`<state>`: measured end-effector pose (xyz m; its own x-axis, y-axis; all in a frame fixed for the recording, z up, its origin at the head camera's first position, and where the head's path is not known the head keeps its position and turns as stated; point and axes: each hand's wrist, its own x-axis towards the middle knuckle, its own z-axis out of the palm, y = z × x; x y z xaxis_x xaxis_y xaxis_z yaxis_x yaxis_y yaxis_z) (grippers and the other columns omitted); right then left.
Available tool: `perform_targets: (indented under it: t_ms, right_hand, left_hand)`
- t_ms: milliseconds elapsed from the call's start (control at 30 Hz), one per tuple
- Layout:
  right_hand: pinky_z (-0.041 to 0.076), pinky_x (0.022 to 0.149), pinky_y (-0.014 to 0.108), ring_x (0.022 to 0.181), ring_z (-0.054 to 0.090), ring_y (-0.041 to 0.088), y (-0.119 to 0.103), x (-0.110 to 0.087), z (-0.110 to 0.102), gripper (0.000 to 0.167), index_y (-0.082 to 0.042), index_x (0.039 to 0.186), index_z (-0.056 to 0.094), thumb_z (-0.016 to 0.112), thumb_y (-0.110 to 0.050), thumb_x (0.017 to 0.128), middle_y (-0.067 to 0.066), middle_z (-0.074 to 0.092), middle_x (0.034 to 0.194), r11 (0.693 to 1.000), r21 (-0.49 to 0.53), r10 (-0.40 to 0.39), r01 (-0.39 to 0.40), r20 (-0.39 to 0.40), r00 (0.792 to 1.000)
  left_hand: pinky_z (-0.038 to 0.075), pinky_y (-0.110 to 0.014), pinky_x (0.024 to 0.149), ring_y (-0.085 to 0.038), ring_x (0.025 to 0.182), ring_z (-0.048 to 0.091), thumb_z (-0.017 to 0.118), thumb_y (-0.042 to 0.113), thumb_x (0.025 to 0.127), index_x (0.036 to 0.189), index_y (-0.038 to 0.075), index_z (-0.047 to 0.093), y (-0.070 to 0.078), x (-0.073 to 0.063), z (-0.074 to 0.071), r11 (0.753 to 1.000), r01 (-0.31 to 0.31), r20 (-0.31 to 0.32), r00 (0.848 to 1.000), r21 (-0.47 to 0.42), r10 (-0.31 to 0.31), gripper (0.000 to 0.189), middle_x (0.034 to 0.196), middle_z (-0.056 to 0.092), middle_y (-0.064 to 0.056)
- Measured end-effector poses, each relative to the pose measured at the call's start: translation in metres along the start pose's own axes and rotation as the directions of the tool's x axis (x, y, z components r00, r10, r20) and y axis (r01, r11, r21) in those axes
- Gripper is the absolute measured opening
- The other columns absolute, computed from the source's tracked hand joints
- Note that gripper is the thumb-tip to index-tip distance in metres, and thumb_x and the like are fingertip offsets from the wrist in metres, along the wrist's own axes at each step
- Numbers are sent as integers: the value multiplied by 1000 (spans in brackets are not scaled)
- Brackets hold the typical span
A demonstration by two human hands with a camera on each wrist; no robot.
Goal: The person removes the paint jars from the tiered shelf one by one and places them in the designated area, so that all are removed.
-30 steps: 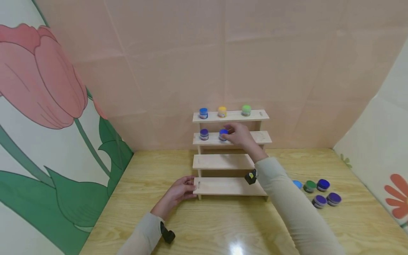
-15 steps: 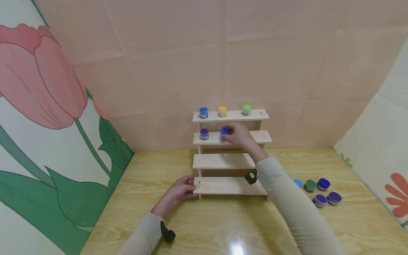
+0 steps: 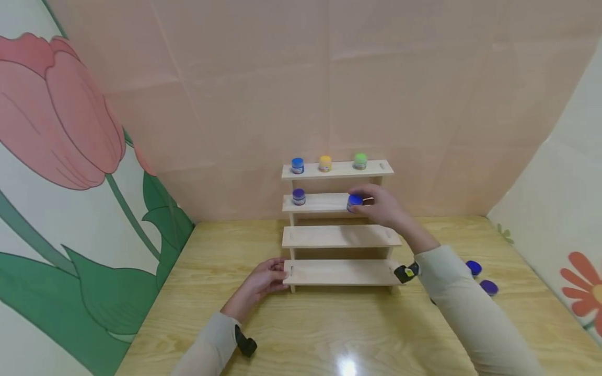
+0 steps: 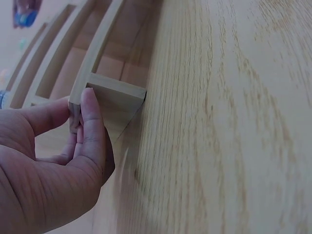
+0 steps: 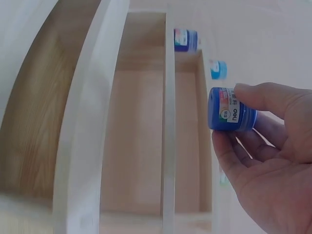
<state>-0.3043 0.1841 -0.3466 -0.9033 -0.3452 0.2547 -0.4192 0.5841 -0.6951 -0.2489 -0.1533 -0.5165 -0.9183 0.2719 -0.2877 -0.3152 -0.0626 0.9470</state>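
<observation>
My right hand (image 3: 380,206) holds a small blue paint jar (image 5: 231,109) between thumb and fingers. In the head view the jar is at the right half of the second shelf (image 3: 324,202) from the top; whether its base touches the board I cannot tell. A dark blue-purple jar (image 3: 298,197) stands at that shelf's left end. My left hand (image 4: 58,161) pinches the left end of the lowest board of the wooden step rack (image 3: 340,272), thumb and fingers on opposite faces.
On the top shelf stand a blue jar (image 3: 298,166), a yellow jar (image 3: 325,163) and a green jar (image 3: 360,161). A dark blue jar (image 3: 474,268) and a purple jar (image 3: 489,287) show on the table (image 3: 305,334) at the right, partly behind my right sleeve.
My right hand has carried the blue jar rightward along the second shelf, away from the purple one. My right forearm now covers more of the table jars. My left hand keeps its grip.
</observation>
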Motion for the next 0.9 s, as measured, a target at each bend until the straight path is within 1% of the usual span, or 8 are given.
perform_targets:
  t_ms: [167,333,467,500,600,733,800,900]
  right_hand:
    - [54,98,52,115,61,44,14,-29,-15,43,10,133,58,70,-7,95,28,58,129,999,35,-26,26,14,1000]
    - [54,97,52,114,63,42,28,-59,-30,44,5,134,59,71,-16,96,23,61,125,1000,-30,1,-1,7,1000]
    - [53,97,52,114,62,38,37,-81,-38,42,2,132,61,71,-17,96,20,63,125,997,-69,-18,17,-9,1000]
    - [54,97,50,113,62,36,40,-86,-39,41,1,132,62,71,-16,96,19,63,125,997,-74,-29,28,-12,1000]
    - [57,94,31,110,63,23,48,-101,-43,38,-1,131,63,71,-14,96,16,63,124,994,-90,-57,54,-23,998]
    - [50,89,9,105,58,-1,58,-122,-48,37,-1,129,64,72,-13,95,14,62,123,993,-90,-78,76,-23,997]
    - [49,89,7,105,55,-9,64,-132,-51,38,0,130,63,72,-10,95,16,62,124,991,-92,-94,93,-17,995]
    - [49,88,8,107,53,-13,74,-147,-52,39,-1,133,61,70,-9,96,18,62,127,993,-85,-88,87,-11,996]
  left_hand:
    - [60,-25,67,-19,85,62,59,-6,95,147,-7,41,-1,-1,0,1000,0,-6,1000,-3,0,55,107,55,-9]
    - [60,-25,67,-18,84,62,59,-6,95,147,-8,41,-1,0,0,1000,-3,-3,1000,-3,3,55,108,55,-9]
    - [60,-25,67,-18,84,62,59,-6,96,147,-7,41,-2,1,-1,1000,-6,-5,1000,-1,6,54,108,54,-9]
    - [60,-25,68,-18,84,62,59,-6,96,147,-7,41,-2,1,-1,1000,-8,-4,1000,0,8,54,108,54,-9]
    - [60,-26,69,-18,85,62,59,-6,96,147,-7,42,-2,1,-1,1000,-6,-6,1000,1,6,54,109,54,-9]
    - [61,-26,69,-19,86,63,59,-5,96,147,-7,41,-1,0,-1,1000,-7,-2,1000,8,7,54,109,54,-10]
    - [61,-27,69,-19,86,62,59,-5,96,148,-7,41,-1,0,0,1000,-9,3,1000,12,9,55,109,54,-10]
    - [61,-26,69,-20,87,62,60,-5,96,148,-7,40,0,0,-1,1000,-9,5,1000,16,9,56,110,54,-10]
